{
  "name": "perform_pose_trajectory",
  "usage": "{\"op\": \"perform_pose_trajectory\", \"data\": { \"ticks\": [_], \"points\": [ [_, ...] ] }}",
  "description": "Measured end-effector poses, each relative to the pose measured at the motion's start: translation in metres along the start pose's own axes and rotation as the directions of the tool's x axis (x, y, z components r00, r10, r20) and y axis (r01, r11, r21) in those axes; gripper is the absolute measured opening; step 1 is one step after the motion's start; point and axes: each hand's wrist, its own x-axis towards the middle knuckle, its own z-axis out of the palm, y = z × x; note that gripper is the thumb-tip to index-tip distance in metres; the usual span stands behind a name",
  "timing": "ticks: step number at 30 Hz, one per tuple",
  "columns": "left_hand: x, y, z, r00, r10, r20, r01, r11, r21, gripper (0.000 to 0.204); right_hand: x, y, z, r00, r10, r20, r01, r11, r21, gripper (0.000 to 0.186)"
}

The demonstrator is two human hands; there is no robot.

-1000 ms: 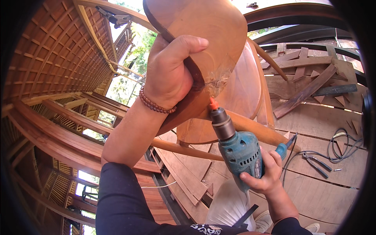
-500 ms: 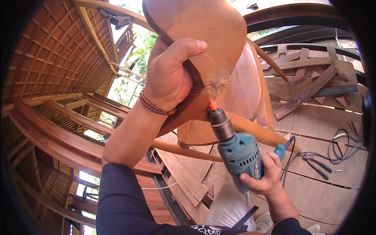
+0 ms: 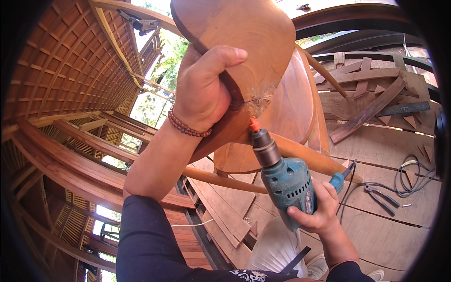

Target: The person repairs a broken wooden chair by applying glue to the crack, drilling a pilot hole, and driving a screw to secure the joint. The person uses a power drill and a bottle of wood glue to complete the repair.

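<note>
- From head height, the scene is viewed downward through a wide fisheye lens.
- The left hand [image 3: 204, 89] and right hand [image 3: 319, 207] are seen close up.
- The plank floor [image 3: 380, 237] is shown farther off.

Floor [image 3: 376, 239] of pale wooden panels, scattered with triangular offcuts [image 3: 429, 153]
Dark-handled pliers [image 3: 386, 201] lie beside a looped cable [image 3: 408, 163] and a small metallic piece [image 3: 407, 205]; farther off, wooden strips [image 3: 369, 111] overlap near a flat dark bar [image 3: 404, 109].
</note>
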Motion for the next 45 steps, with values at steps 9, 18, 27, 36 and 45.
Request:
{"op": "perform_pose_trajectory", "data": {
  "ticks": [9,18,27,36,45],
  "points": [
    [0.003,0.0,-0.004,1.0,0.002,0.012,-0.002,1.0,0.0,0.032,0.009,0.002,0.001,1.0,-0.018,0.014,0.019,0.998,-0.052,0.047],
    [0.005,-0.003,-0.009,1.0,0.007,0.002,-0.007,1.0,0.012,0.032,0.009,0.004,0.006,1.0,0.002,-0.007,-0.002,1.0,-0.006,0.048],
    [0.006,-0.004,-0.012,1.0,-0.018,-0.015,0.018,1.0,0.002,0.034,0.013,0.006,0.005,1.0,-0.002,0.002,0.002,1.0,-0.01,0.047],
    [0.008,-0.003,-0.011,1.0,-0.008,0.004,0.008,1.0,0.015,0.034,0.009,0.007,0.01,1.0,0.014,-0.003,-0.014,1.0,0.023,0.049],
    [0.019,-0.012,-0.026,0.999,-0.025,-0.021,0.025,1.0,-0.004,0.034,0.018,0.013,0.021,1.0,0.012,0.01,-0.012,1.0,0.01,0.05]
  ]
}}
